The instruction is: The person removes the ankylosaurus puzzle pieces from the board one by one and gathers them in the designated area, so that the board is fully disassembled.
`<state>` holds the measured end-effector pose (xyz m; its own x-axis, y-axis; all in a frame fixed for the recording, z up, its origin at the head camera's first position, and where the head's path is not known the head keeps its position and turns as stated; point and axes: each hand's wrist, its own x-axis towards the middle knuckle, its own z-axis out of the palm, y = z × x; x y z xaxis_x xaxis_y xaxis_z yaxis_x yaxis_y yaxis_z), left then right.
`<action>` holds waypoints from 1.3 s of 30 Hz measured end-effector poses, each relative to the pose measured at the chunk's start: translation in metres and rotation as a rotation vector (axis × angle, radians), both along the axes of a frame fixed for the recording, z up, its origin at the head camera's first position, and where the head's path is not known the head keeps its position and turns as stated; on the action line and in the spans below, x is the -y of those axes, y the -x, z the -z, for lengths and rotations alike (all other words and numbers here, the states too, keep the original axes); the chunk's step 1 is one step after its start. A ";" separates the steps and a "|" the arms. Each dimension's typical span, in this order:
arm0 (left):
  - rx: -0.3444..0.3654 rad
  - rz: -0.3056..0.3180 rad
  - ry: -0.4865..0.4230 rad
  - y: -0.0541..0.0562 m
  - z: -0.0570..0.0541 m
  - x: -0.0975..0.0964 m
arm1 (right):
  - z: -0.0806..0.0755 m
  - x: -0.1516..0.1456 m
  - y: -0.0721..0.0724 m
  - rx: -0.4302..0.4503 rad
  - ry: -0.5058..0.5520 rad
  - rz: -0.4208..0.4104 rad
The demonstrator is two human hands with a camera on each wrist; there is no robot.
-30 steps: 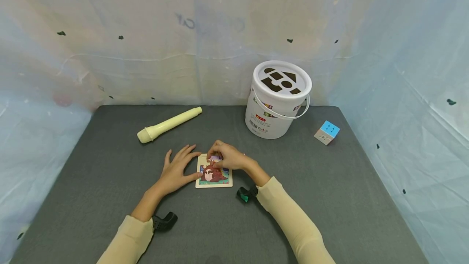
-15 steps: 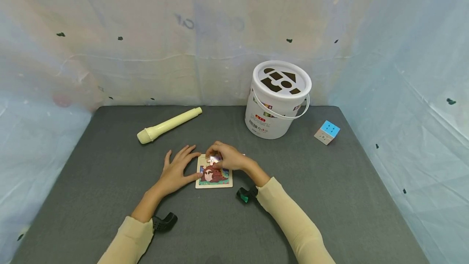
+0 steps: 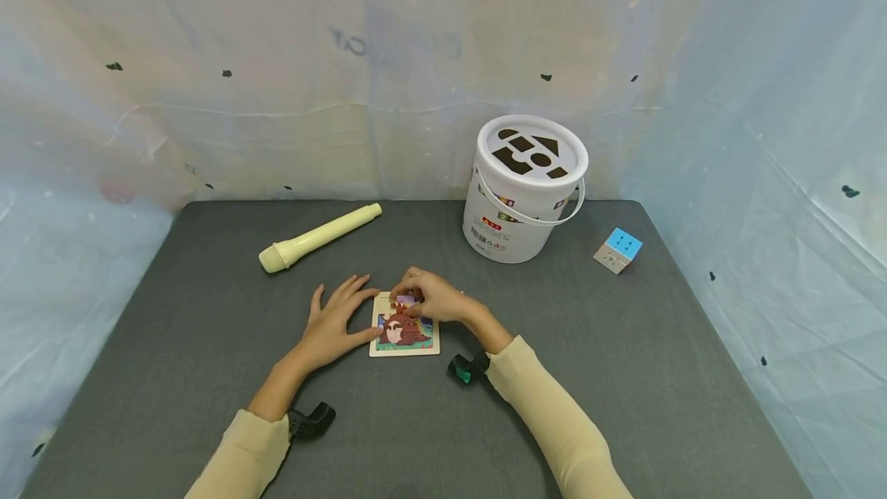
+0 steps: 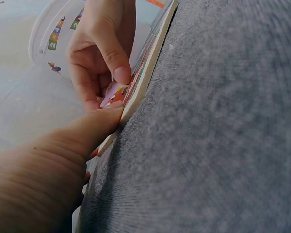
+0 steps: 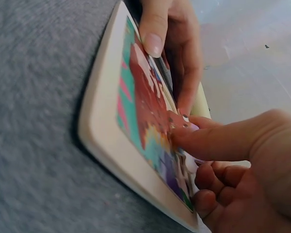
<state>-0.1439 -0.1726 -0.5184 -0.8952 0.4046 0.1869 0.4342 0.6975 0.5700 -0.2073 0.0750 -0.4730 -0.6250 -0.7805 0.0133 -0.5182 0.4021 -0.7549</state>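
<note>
A small square jigsaw puzzle (image 3: pixel 405 353) with a pale wooden frame and a reddish-brown cartoon picture lies flat on the table. At its upper part my right hand (image 3: pixel 435 299) pinches a purple-and-red puzzle piece (image 4: pixel 111 94) between thumb and fingers. The piece stands tilted over the board in the left wrist view, and the fingers partly cover it. My left hand (image 3: pixel 337 326) is spread along the left side, its thumb on the puzzle's left edge and its index fingertip at the upper left corner. In the right wrist view, the frame's near corner (image 5: pixel 94 124) shows.
A pale yellow toy microphone (image 3: pixel 322 236) lies behind the left hand. Behind and right of the puzzle stands a white lidded bucket (image 3: pixel 506 233) with shape cutouts and a handle. A blue-and-pinkish puzzle cube (image 3: pixel 619 250) sits farther right. Plastic sheeting (image 3: pixel 430 83) encloses the grey table (image 3: pixel 388 437).
The puzzle piece in my right hand has changed tilt: it caught a bright glare half a second ago and shows purple and red now. Both hands stay nearly in place.
</note>
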 end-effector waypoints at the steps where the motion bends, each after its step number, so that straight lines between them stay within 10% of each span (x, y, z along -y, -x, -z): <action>1: 0.002 -0.001 0.002 0.000 0.000 0.000 | 0.000 -0.001 0.000 0.005 0.004 -0.010; 21: -0.012 -0.006 0.003 0.000 -0.001 -0.001 | -0.001 -0.018 0.003 0.019 0.177 0.006; 39: -0.028 0.000 -0.008 -0.001 0.001 -0.001 | -0.011 -0.121 0.007 0.008 0.078 0.097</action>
<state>-0.1428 -0.1715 -0.5195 -0.8895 0.4029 0.2154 0.4503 0.6930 0.5630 -0.2144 0.1959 -0.4617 -0.6980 -0.7130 0.0661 -0.4732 0.3900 -0.7899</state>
